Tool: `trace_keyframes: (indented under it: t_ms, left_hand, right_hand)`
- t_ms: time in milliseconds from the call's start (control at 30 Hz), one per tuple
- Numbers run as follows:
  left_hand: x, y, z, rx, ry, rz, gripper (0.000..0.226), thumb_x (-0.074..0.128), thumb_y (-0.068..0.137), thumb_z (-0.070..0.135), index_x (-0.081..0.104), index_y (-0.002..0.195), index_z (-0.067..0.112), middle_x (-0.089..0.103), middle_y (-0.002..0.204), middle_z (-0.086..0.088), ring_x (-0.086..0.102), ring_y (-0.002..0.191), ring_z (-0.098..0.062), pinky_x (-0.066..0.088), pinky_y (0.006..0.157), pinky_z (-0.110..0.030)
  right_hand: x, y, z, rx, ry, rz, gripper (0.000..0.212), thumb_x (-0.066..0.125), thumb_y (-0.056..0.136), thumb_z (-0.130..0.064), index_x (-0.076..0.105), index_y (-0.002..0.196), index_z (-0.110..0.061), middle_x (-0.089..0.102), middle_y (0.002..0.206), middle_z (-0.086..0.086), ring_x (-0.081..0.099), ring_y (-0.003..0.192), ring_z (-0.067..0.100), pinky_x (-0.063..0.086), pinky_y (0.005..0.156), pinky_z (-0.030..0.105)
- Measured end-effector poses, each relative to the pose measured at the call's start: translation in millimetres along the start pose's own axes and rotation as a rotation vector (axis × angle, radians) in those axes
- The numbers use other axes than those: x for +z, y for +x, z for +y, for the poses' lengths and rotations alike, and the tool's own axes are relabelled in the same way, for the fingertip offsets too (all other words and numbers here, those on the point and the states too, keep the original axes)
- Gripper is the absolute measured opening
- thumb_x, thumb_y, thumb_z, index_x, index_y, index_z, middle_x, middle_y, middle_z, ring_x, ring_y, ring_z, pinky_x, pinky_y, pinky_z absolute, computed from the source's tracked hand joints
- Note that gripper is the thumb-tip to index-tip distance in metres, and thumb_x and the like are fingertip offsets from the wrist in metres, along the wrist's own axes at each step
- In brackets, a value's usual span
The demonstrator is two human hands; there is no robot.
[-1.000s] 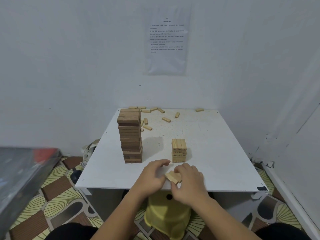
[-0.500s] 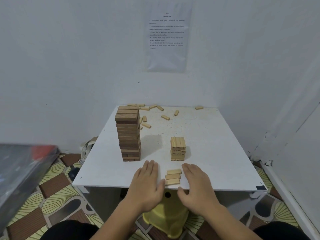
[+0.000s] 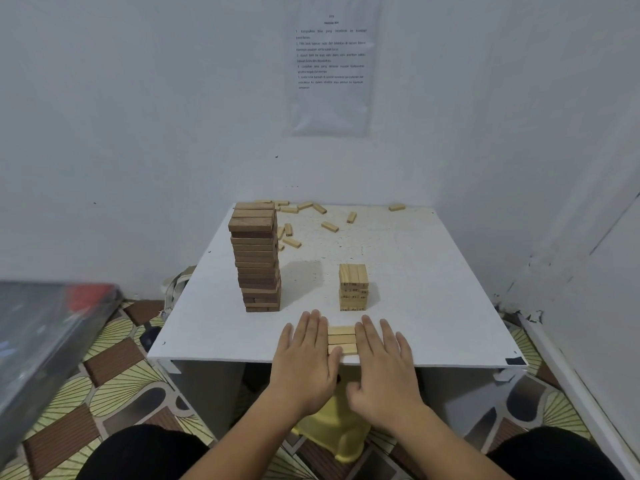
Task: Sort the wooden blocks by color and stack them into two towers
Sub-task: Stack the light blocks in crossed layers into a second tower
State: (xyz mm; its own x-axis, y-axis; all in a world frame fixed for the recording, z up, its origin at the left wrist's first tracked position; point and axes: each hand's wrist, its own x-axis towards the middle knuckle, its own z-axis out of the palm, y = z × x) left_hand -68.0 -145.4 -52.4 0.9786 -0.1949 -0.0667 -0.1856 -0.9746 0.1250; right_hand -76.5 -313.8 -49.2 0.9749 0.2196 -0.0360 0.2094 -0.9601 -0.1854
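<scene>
Left hand (image 3: 304,355) and right hand (image 3: 384,358), fingers (image 3: 313,327) straight and gripping nothing, press flat against both ends of 3 light blocks (image 3: 342,339) at the counter's (image 3: 433,289) 6 o'clock edge. Square them evenly, then carry them as 1 layer to the light tower (image 3: 353,287), just beyond at 12 o'clock.

There is one camera, worn on the person's head. It looks forward and down at the white table (image 3: 433,289) from close by, facing the wall (image 3: 138,98).
</scene>
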Motion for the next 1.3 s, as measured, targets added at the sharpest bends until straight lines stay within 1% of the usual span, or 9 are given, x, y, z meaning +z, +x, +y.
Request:
trace_keyframes:
  t_ms: [100, 200, 267, 367, 500, 633, 833, 1067, 1300]
  left_hand:
    - [-6.2, -3.6, -3.0, -0.001, -0.041, -0.002, 0.079, -0.007, 0.099, 0.059, -0.007, 0.164, 0.015, -0.012, 0.173, -0.004, -0.017, 0.158, -0.019, -0.009, 0.128, -0.041]
    - [-17.8, -3.3, -13.7, 0.063, -0.116, -0.010, 0.073, 0.013, 0.107, 0.057, -0.002, 0.166, 0.016, -0.007, 0.173, -0.001, -0.013, 0.158, -0.016, -0.007, 0.128, -0.036]
    - [-27.8, 1.6, -21.7, 0.141, -0.147, -0.009, 0.076, 0.030, 0.106, 0.058, 0.006, 0.166, 0.019, 0.003, 0.174, 0.002, -0.005, 0.159, -0.014, -0.004, 0.127, -0.032]
    - [-41.2, 10.1, -26.0, 0.227, -0.145, -0.010, 0.082, 0.053, 0.097, 0.054, 0.021, 0.165, 0.021, 0.024, 0.170, 0.002, 0.016, 0.157, -0.017, 0.012, 0.127, -0.032]
    - [-49.7, 22.8, -22.0, 0.242, -0.152, 0.028, 0.067, 0.067, 0.091, 0.042, 0.049, 0.150, 0.019, 0.055, 0.144, 0.000, 0.046, 0.134, -0.021, 0.041, 0.112, -0.037]
    - [-53.5, 33.8, -21.6, 0.259, -0.080, 0.033, 0.046, 0.066, 0.090, 0.041, 0.066, 0.132, 0.024, 0.061, 0.122, 0.004, 0.050, 0.116, -0.018, 0.047, 0.094, -0.036]
    - [-59.2, 37.6, -23.8, 0.309, -0.058, 0.000, 0.049, 0.068, 0.085, 0.047, 0.065, 0.128, 0.023, 0.064, 0.126, 0.008, 0.055, 0.115, -0.016, 0.048, 0.097, -0.037]
    - [-61.2, 40.4, -21.5, 0.318, -0.085, 0.008, 0.042, 0.071, 0.084, 0.042, 0.067, 0.120, 0.022, 0.067, 0.112, 0.005, 0.059, 0.104, -0.018, 0.049, 0.089, -0.034]
    - [-59.9, 19.7, -25.4, 0.334, -0.315, 0.082, 0.048, 0.073, 0.076, 0.055, 0.048, 0.113, 0.035, 0.060, 0.105, 0.011, 0.055, 0.094, -0.012, 0.052, 0.080, -0.038]
  right_hand:
    - [-2.4, -0.9, 3.1, 0.017, 0.045, -0.018, 0.097, 0.043, 0.083, -0.044, -0.002, 0.164, -0.016, -0.008, 0.172, 0.002, -0.012, 0.157, 0.024, -0.005, 0.128, 0.044]
    - [-7.2, -0.1, 9.7, 0.024, 0.145, 0.071, 0.088, 0.047, 0.084, -0.042, 0.018, 0.162, -0.017, 0.019, 0.168, -0.001, 0.012, 0.155, 0.018, 0.007, 0.127, 0.040]
    - [-12.8, 5.1, 16.2, -0.020, 0.158, 0.136, 0.078, 0.050, 0.084, -0.043, 0.034, 0.157, -0.020, 0.038, 0.157, -0.007, 0.029, 0.145, 0.015, 0.020, 0.119, 0.039]
    - [-21.9, 18.7, 22.6, -0.143, 0.166, 0.064, 0.072, 0.053, 0.087, -0.041, 0.039, 0.155, -0.023, 0.039, 0.154, -0.009, 0.033, 0.142, 0.016, 0.027, 0.115, 0.037]
    - [-30.7, 33.2, 27.3, -0.275, 0.133, -0.027, 0.064, 0.056, 0.091, -0.042, 0.045, 0.152, -0.026, 0.043, 0.153, -0.012, 0.037, 0.135, 0.015, 0.034, 0.113, 0.035]
    - [-34.5, 41.1, 27.1, -0.314, 0.096, -0.038, 0.045, 0.059, 0.095, -0.037, 0.060, 0.138, -0.024, 0.051, 0.140, -0.014, 0.044, 0.122, 0.015, 0.041, 0.107, 0.035]
    - [-30.7, 44.8, 28.4, -0.293, 0.131, -0.060, 0.041, 0.058, 0.097, -0.034, 0.063, 0.137, -0.023, 0.045, 0.139, -0.009, 0.043, 0.125, 0.018, 0.039, 0.107, 0.033]
    - [-23.7, 42.3, 33.7, -0.283, 0.220, -0.018, 0.045, 0.061, 0.093, -0.042, 0.066, 0.134, -0.025, 0.046, 0.137, -0.014, 0.043, 0.125, 0.015, 0.040, 0.108, 0.035]
    - [-37.7, 27.4, 38.0, -0.391, 0.373, 0.078, 0.047, 0.063, 0.081, -0.042, 0.068, 0.124, -0.024, 0.056, 0.123, -0.018, 0.049, 0.113, 0.005, 0.045, 0.097, 0.024]
